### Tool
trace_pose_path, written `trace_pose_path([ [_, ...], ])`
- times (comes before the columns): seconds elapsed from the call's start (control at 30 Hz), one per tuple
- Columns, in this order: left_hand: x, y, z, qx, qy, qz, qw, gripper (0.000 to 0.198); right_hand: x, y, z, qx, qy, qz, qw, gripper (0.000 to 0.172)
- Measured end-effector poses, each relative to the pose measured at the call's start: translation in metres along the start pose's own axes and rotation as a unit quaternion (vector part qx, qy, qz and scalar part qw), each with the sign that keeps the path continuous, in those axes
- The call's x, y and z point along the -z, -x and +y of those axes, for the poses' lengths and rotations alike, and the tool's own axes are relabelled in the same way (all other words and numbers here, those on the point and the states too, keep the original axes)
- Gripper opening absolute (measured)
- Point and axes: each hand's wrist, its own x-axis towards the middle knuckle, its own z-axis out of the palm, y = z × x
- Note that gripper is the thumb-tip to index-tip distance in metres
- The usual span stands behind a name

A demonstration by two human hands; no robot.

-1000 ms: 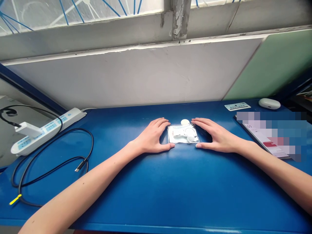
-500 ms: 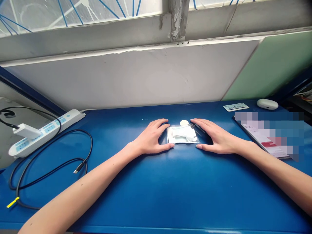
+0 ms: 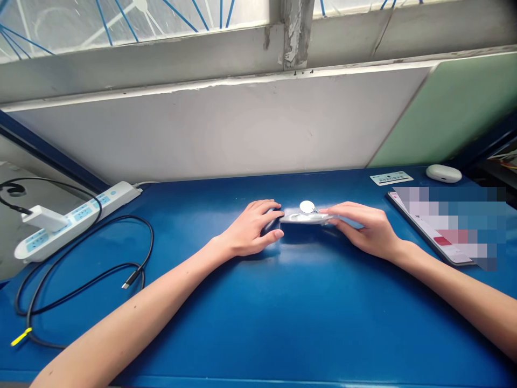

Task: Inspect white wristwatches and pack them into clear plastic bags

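Note:
A small clear plastic packet (image 3: pixel 304 217) with whitish contents is raised off the blue table, its near side seen almost edge-on. My right hand (image 3: pixel 365 225) pinches its right end between thumb and fingers. A white round tag (image 3: pixel 307 207) shows at the packet's far edge, close to the right fingertips. My left hand (image 3: pixel 254 229) rests at the left end, thumb and fingers apart, the fingertips by the packet's edge. Whether they touch it I cannot tell. What lies inside the packet is too glary to make out.
On the left lies a white power strip (image 3: pixel 81 218) with a white charger (image 3: pixel 44 218) and a looped black cable (image 3: pixel 151 237). To the right are a phone-like tablet (image 3: pixel 436 231), partly blurred, a white card (image 3: pixel 391 178) and a white earbud case (image 3: pixel 443 173). A wall stands behind the blue table (image 3: pixel 258 323).
My right hand has closed on the packet's right end, and the packet has come up from lying flat to a tilted, edge-on position. The left hand has barely moved.

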Motion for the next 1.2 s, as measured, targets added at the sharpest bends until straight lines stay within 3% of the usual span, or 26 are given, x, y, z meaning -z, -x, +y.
trace_pose_path([
  [0.13,-0.001,-0.002,0.004,0.019,-0.017,0.008,1.000,0.066,-0.002,-0.001,0.004,-0.158,-0.073,0.077,0.982,0.017],
  [0.27,-0.003,-0.002,0.004,0.027,0.007,0.024,0.999,0.095,-0.003,-0.004,0.009,-0.241,-0.146,0.025,0.959,0.035],
  [0.37,-0.004,-0.002,0.003,0.017,0.015,0.030,0.999,0.101,-0.004,-0.004,0.010,-0.225,-0.121,-0.013,0.967,0.035],
  [0.6,-0.002,-0.003,0.007,0.042,-0.021,0.008,0.999,0.080,-0.009,-0.004,0.007,-0.100,0.006,-0.097,0.990,0.038],
  [0.77,-0.002,-0.002,0.006,0.041,-0.033,0.012,0.999,0.075,-0.007,-0.002,0.010,-0.094,0.038,-0.108,0.989,0.046],
  [0.87,-0.002,-0.002,0.006,0.036,-0.034,0.014,0.999,0.072,-0.003,0.000,0.014,-0.086,0.053,-0.157,0.982,0.061],
  [0.97,-0.002,-0.002,0.006,0.036,-0.039,0.013,0.998,0.071,-0.001,0.001,0.016,-0.069,0.092,-0.191,0.975,0.064],
  [1.2,-0.003,-0.003,0.006,0.036,-0.042,0.013,0.998,0.073,-0.001,0.002,0.014,-0.069,0.091,-0.201,0.973,0.080],
])
